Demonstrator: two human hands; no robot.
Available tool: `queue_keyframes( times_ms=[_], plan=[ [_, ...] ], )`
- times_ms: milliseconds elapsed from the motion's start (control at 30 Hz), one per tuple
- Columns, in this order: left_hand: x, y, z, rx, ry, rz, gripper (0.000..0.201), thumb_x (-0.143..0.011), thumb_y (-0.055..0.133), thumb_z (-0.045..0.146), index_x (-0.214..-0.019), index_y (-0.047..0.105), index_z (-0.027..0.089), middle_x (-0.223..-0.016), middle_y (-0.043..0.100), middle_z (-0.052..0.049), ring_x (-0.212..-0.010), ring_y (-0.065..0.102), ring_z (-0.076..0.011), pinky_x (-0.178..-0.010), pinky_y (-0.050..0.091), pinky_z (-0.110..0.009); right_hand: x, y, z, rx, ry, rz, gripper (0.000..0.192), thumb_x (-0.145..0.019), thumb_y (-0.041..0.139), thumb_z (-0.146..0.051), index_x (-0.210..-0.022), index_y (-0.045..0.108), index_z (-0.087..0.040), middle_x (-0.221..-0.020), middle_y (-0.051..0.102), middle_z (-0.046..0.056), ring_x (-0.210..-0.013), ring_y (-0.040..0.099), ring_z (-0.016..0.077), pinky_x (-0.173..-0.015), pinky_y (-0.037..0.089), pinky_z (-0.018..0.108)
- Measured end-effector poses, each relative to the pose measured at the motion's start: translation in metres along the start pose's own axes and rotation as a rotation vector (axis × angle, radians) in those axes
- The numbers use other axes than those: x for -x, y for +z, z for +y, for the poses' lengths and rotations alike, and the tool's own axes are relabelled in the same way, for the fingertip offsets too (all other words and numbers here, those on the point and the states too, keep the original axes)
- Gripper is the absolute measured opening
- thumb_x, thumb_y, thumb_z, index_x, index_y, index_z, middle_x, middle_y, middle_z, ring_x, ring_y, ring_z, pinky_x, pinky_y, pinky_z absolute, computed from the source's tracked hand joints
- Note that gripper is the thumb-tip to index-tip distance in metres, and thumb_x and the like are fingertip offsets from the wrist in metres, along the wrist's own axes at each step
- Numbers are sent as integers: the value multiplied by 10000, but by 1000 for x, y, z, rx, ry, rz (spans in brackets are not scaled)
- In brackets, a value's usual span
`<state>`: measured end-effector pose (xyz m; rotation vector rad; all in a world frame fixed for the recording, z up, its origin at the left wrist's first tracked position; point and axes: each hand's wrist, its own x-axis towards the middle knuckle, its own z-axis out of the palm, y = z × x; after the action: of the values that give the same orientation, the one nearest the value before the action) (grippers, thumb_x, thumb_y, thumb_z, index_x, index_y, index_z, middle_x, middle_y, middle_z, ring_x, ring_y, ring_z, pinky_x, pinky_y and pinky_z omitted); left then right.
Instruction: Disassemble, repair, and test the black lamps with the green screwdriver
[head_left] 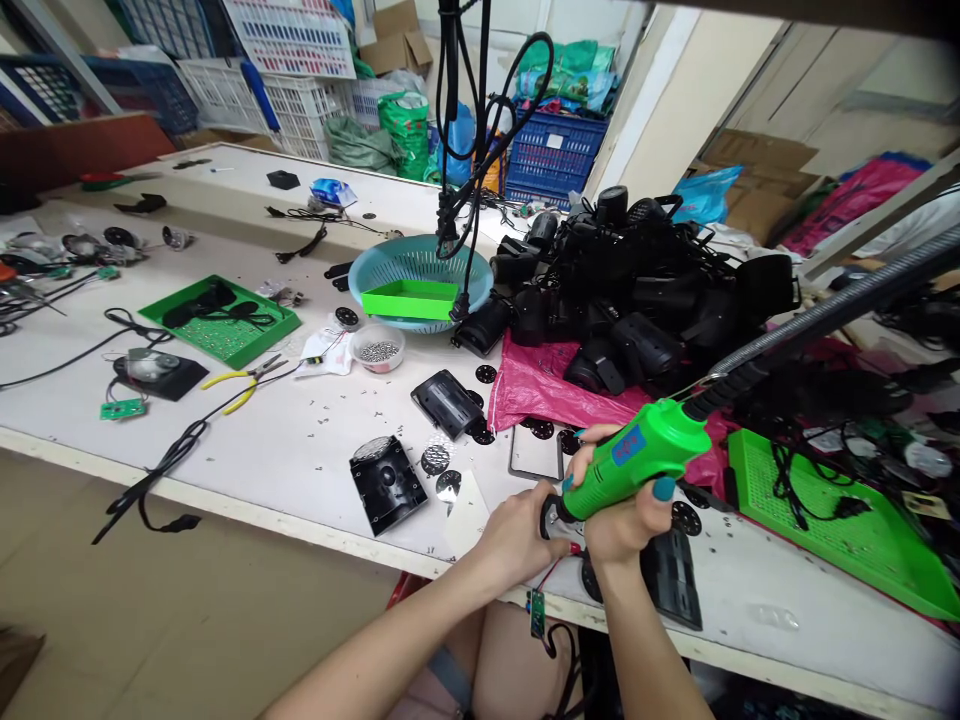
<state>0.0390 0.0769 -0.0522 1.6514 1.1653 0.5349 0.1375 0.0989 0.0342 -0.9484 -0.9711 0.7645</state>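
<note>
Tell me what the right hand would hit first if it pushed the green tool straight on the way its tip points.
The right hand aims the green power screwdriver down and left. Its tip is already at the small part the left hand steadies, so that part comes first, then probably the white table beneath; depth is unclear.

My right hand [626, 515] grips a green power screwdriver [637, 460] near the table's [285, 450] near edge, its tip down by my left hand [517, 530], which steadies a small part I can't make out. A heap of black casings [637, 290] lies farther back, a blue basket [420, 280] to its left.
</note>
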Motion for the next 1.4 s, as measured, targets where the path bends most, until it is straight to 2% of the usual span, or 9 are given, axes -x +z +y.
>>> queue_keyframes(
  times_ms=[300, 467, 767, 1033, 1233, 1400],
  plan=[
    [0, -1, 1, -31, -11, -10, 491, -723, 730, 289, -1188, 578, 252, -1118, 724, -63, -976, 676, -295, -838, 513, -353, 2, -1, 4, -1, -7, 2, 552, -770, 437, -733, -841, 568, -201, -490, 518, -35, -394, 438, 138, -387, 328, 257],
    [-1, -1, 1, -69, -28, -25, 454, -730, 730, 306, -1152, 579, 235, -1055, 729, -60, -924, 681, -282, -785, 505, -333, -1, -3, 2, -4, -35, 4, 560, -751, 459, -738, -821, 587, -197, -476, 513, -36, -357, 424, 138, -345, 326, 258],
    [-2, -2, 2, -122, -34, -35, 403, -732, 729, 337, -1087, 568, 236, -1012, 722, -58, -894, 680, -289, -729, 477, -319, 3, -13, 7, -34, -40, -5, 559, -762, 474, -728, -848, 618, -195, -540, 550, -17, -390, 464, 148, -378, 370, 288],
    [-1, -3, 4, -115, -30, -44, 442, -736, 721, 336, -1142, 573, 240, -1034, 729, -62, -909, 684, -296, -729, 481, -316, 4, -7, 2, -34, -38, -8, 575, -761, 459, -739, -834, 616, -191, -469, 533, -23, -382, 466, 158, -389, 371, 282],
    [-1, -3, 5, -107, -36, -34, 428, -720, 731, 329, -1111, 585, 236, -980, 732, -62, -884, 687, -305, -718, 484, -323, 4, -7, 2, -38, -22, 10, 578, -735, 491, -739, -823, 622, -183, -461, 522, -25, -370, 459, 154, -386, 360, 273],
    [-1, -3, 5, -72, -40, -39, 442, -733, 723, 309, -1148, 583, 249, -1056, 732, -57, -942, 683, -300, -790, 499, -339, 7, -4, 3, -66, 2, 64, 552, -696, 538, -738, -790, 586, -196, -644, 563, -17, -369, 461, 120, -377, 368, 279]
  ],
)
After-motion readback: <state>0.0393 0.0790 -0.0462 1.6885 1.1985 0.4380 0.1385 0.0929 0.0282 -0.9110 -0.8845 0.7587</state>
